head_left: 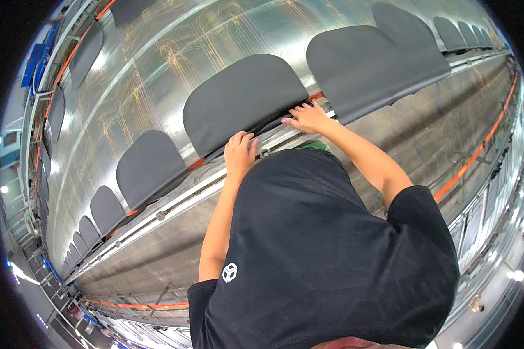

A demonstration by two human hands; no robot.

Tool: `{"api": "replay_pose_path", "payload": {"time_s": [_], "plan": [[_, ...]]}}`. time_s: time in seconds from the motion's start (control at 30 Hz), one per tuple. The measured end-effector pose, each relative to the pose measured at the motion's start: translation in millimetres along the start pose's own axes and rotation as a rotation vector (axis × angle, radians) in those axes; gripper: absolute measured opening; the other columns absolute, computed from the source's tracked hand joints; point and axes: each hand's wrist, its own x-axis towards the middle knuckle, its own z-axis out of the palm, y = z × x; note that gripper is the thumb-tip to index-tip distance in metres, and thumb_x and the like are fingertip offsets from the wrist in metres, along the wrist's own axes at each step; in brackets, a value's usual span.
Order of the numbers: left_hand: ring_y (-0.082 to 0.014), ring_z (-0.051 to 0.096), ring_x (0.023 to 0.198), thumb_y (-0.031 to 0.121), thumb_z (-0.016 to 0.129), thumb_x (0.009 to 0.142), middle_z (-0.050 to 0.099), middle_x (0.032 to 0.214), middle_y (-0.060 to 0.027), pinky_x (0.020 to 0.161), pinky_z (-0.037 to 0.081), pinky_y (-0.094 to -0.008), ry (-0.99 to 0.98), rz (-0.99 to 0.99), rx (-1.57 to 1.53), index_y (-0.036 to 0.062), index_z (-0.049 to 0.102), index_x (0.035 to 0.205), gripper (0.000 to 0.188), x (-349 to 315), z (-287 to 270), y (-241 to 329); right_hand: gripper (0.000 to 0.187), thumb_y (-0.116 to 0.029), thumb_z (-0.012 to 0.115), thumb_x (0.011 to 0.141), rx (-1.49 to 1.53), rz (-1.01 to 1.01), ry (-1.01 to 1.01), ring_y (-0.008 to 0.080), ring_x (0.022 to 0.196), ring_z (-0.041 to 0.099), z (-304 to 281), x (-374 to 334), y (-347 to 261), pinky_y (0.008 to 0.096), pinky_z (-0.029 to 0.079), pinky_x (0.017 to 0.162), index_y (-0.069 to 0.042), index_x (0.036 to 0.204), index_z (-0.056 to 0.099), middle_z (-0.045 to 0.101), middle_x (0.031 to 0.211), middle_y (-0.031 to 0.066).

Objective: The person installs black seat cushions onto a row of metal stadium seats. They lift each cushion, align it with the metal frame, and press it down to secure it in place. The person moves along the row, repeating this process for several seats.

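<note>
A dark grey, rounded sheet piece (244, 96) lies on the shiny metal table in front of me. Its near edge is bent and rumpled by the table's rim. My left hand (240, 154) rests at that edge near the piece's left corner, fingers extended and thumb apart. My right hand (310, 118) touches the same edge near the right corner, fingers spread over the dark fold. Neither hand visibly grips anything. What lies under the fingertips is hidden.
Similar grey pieces, a small one (149, 163) on the left and a large one (372, 67) on the right, line the metal table (157, 75). A metal rail (180, 203) runs along the near side. An orange strip (477, 151) crosses the right.
</note>
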Motion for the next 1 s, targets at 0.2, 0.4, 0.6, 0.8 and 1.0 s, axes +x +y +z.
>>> {"api": "replay_pose_path", "payload": {"time_s": [0.2,0.4,0.6,0.8,1.0], "plan": [[-0.0360,0.053,0.129,0.052,0.037,0.103,0.059,0.138,-0.0158,0.108,0.040,-0.0487,-0.306,-0.098,-0.053,0.0152,0.054,0.142,0.056,-10,20,-23,0.070,-0.063,0.035,0.099,0.076,0.060,0.004,0.0359,0.122,0.058,7,18,6,0.0512,0.040,0.106,-0.005,0.124,0.067,0.066,0.123,0.0187],[-0.0341,0.062,0.113,0.040,0.048,0.102,0.069,0.118,-0.0148,0.097,0.047,-0.0459,-0.238,-0.294,-0.235,0.0083,0.064,0.126,0.043,10,18,-16,0.019,-0.022,0.064,0.092,0.313,-0.156,0.669,0.0328,0.106,0.065,32,-30,24,0.0427,0.051,0.091,-0.008,0.103,0.072,0.070,0.109,0.0123],[-0.0292,0.061,0.105,0.025,0.063,0.094,0.066,0.111,-0.0080,0.086,0.047,-0.0416,0.154,0.025,-0.135,0.0073,0.068,0.108,0.023,-16,19,-9,0.011,-0.010,0.066,0.088,0.239,-0.175,0.783,0.0327,0.112,0.060,55,-119,14,0.0435,0.048,0.096,-0.008,0.098,0.070,0.065,0.117,0.0121],[-0.0322,0.051,0.129,0.043,0.051,0.100,0.056,0.139,-0.0141,0.106,0.040,-0.0501,-0.102,0.227,-0.256,0.0092,0.061,0.130,0.047,35,37,39,0.020,-0.014,0.061,0.092,0.509,0.235,0.454,0.0380,0.104,0.063,147,-213,10,0.0448,0.050,0.090,-0.006,0.108,0.069,0.068,0.111,0.0175],[-0.0332,0.028,0.149,0.069,0.027,0.098,0.029,0.162,-0.0098,0.116,0.024,-0.0620,-0.643,-0.087,-0.236,0.0285,0.033,0.156,0.071,84,80,58,0.032,-0.025,0.054,0.096,0.662,0.537,0.206,0.0423,0.104,0.065,233,-335,-7,0.0457,0.050,0.088,-0.004,0.116,0.067,0.070,0.109,0.0210]]}}
